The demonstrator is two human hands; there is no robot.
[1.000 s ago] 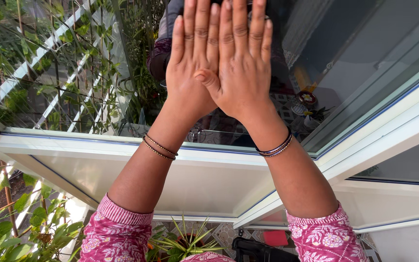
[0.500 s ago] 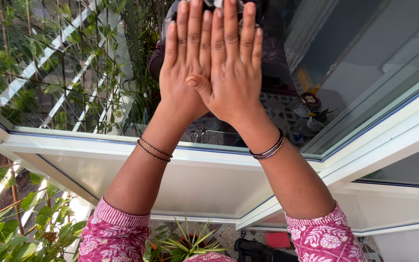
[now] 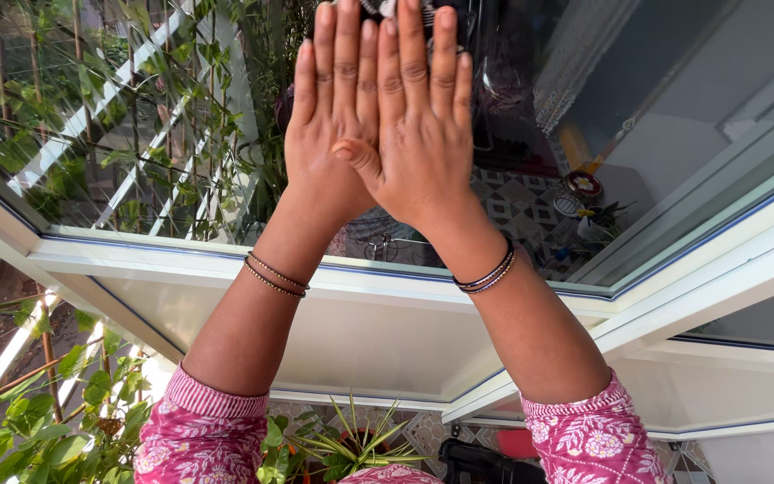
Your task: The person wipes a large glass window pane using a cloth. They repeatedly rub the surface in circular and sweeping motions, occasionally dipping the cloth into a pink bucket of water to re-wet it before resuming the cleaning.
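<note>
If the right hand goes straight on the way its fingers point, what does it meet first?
Probably the dark window glass: the right hand is raised flat before the pane, overlapping the left hand. The gap cannot be judged.

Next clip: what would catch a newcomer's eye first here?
Two hands raised side by side at top centre, fingers straight: the left hand and the right hand, thumb lying over the left. Behind them is a reflective glass pane in a white frame. Thin bangles ring both wrists.
</note>
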